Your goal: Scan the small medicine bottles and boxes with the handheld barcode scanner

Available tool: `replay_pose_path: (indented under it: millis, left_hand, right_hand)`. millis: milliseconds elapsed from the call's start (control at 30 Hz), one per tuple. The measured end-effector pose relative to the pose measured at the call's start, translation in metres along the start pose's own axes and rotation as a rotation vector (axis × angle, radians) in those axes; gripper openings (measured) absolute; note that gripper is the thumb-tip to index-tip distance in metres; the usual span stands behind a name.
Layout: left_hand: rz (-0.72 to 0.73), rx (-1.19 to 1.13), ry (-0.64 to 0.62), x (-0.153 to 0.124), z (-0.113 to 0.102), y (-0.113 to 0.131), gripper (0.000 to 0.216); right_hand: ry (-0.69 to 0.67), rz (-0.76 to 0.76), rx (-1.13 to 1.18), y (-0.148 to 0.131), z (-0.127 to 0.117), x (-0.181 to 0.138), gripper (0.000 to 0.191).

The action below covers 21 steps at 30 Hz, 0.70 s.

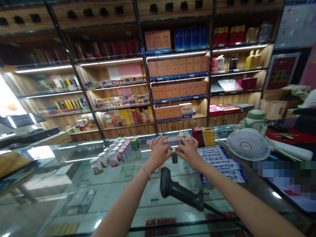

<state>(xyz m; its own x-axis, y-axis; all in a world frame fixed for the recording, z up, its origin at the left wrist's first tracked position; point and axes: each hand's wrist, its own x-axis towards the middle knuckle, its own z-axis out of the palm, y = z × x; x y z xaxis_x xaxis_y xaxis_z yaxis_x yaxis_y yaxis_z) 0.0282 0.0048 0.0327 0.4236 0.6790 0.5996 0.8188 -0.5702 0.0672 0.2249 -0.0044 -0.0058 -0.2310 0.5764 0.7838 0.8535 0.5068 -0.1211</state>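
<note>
Glass counter (111, 192), dark scanner (172, 189) lying on it. 2 arms reach forward, flanking the scanner. Left hand (159, 150) and right hand (189, 150) are beyond the scanner's head, backs up, fingertips pinching a small green container (174, 158) near its top. Container is between the hands, past the scanner's head, long axis roughly upright; neither hand nearer. Base contact: can't tell.
</note>
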Motion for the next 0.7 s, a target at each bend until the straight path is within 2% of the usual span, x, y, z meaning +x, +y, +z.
replay_pose_path:
  millis: [167,400,700]
  left_hand:
    - [-0.035,-0.004,-0.004,0.019,0.001,0.005,0.008]
    - [-0.085,-0.024,0.054,0.054,0.006,0.015,0.008]
    - [-0.099,-0.071,0.036,0.085,0.033,0.010,0.017]
  right_hand:
    - [-0.001,0.003,-0.029,0.009,-0.008,0.013,0.007]
    - [0.011,-0.002,-0.087,0.036,-0.017,0.040,0.011]
    - [-0.036,0.026,-0.174,0.062,-0.008,0.055,0.010]
